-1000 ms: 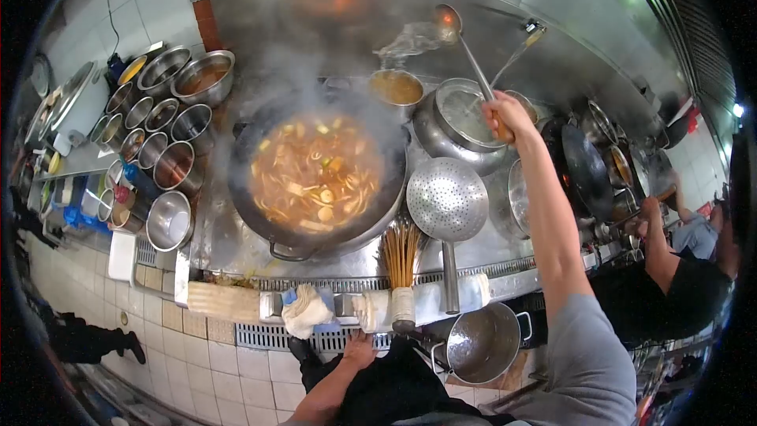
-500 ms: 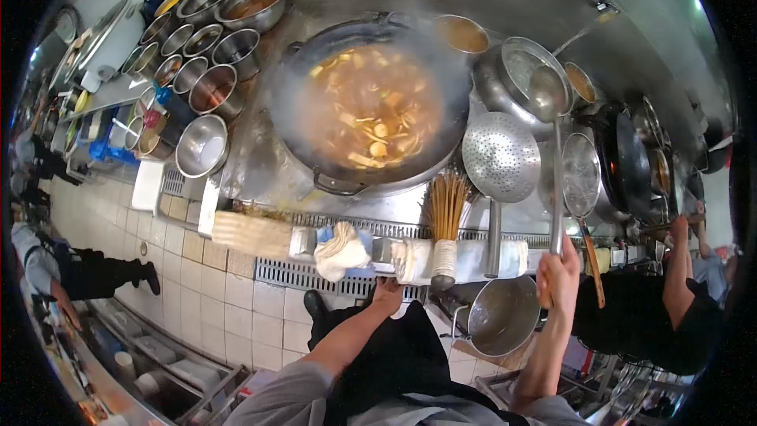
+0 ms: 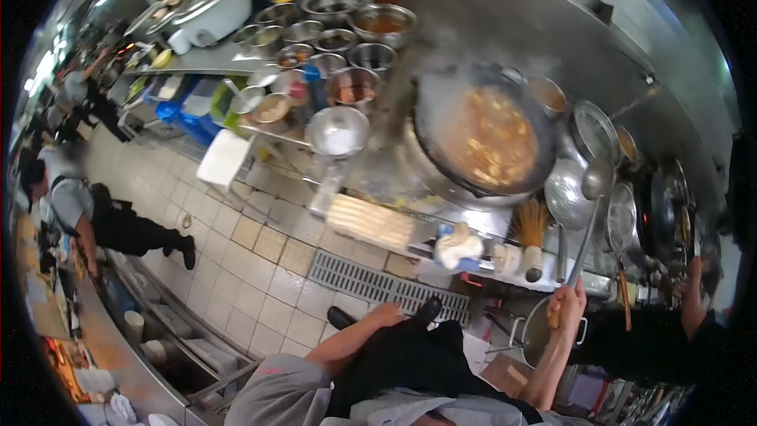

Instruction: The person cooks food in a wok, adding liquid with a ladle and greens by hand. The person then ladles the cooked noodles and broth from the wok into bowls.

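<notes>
The right hand (image 3: 568, 306) is closed round the ladle (image 3: 598, 179); best keep it level; the left hand (image 3: 386, 315), its openness and hold, I can't tell.

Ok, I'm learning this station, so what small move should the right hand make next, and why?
Probably swing the ladle over to the wok and stir gently. The right hand grips its handle, but its bowl is outside the wok, near the perforated skimmer, while the food steams.
</notes>
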The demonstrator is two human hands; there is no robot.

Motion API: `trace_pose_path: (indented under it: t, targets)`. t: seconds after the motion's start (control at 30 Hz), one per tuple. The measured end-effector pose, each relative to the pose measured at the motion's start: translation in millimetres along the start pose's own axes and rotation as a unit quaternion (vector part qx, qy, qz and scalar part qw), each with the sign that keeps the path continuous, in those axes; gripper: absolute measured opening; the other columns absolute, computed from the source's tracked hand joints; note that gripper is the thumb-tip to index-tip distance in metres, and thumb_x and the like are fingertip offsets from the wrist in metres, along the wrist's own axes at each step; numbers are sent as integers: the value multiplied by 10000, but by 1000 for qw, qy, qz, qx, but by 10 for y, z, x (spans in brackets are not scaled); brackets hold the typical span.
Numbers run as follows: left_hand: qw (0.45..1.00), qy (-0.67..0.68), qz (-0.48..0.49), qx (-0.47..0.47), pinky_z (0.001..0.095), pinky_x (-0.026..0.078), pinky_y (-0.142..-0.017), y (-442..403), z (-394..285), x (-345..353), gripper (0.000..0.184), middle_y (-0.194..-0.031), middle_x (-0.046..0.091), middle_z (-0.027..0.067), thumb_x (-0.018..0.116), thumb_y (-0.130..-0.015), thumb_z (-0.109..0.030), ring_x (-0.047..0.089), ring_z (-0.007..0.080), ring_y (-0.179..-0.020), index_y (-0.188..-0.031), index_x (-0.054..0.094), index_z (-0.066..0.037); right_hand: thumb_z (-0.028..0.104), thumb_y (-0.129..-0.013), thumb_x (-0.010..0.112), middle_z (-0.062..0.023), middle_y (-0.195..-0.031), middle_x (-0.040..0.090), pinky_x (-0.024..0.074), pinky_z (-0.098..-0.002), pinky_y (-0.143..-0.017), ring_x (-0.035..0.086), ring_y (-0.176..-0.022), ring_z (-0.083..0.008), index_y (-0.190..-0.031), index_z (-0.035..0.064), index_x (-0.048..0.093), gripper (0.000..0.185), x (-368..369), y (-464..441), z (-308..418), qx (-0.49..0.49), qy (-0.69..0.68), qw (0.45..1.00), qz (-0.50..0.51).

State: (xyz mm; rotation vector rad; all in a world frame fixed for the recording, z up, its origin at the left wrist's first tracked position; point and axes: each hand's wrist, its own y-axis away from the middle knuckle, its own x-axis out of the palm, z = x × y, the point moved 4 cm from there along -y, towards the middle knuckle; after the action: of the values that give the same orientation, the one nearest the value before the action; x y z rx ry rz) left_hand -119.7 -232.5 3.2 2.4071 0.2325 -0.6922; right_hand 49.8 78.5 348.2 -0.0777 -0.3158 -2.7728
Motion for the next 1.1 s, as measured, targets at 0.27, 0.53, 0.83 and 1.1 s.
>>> trace_pose_path:
  t: [0.27,0.53,0.83,1.1]
  targets:
    - [923,10,-189,-333,478,480,-906,3128,3321,-312,578,-1135,610,282,674,-784,-420,588,409,-1078,-1124,591,40,111,-942,499,-8,-647,429,340,-251,-340,400,-435,-99,-927,63,473,57,1236,328,34,-23,-208,976,66]
    - [834,110,-321,-436,432,475,-932,4237,4045,-671,629,-1104,622,294,685,-777,-378,591,406,-1080,-1192,557,78,139,-938,510,45,-621,416,328,-220,-356,389,-452,-54,-801,118,469,144,2905,426,170,50,-279,922,264]
    - [870,157,-315,-346,433,450,-971,3403,4034,-1353,631,-1183,608,256,681,-788,-401,571,398,-1127,-1255,558,5,223,-948,486,68,-511,375,294,-203,-338,345,-384,-54,-686,174,453,268,5862,397,587,120,-229,855,449]
    - [827,234,-244,-450,385,495,-896,3605,4903,-1348,630,-1076,659,242,731,-751,-402,624,350,-1057,-1197,592,21,149,-887,541,45,-573,460,335,-213,-371,432,-434,-64,-672,140,441,237,9149,-497,412,167,-114,838,506]
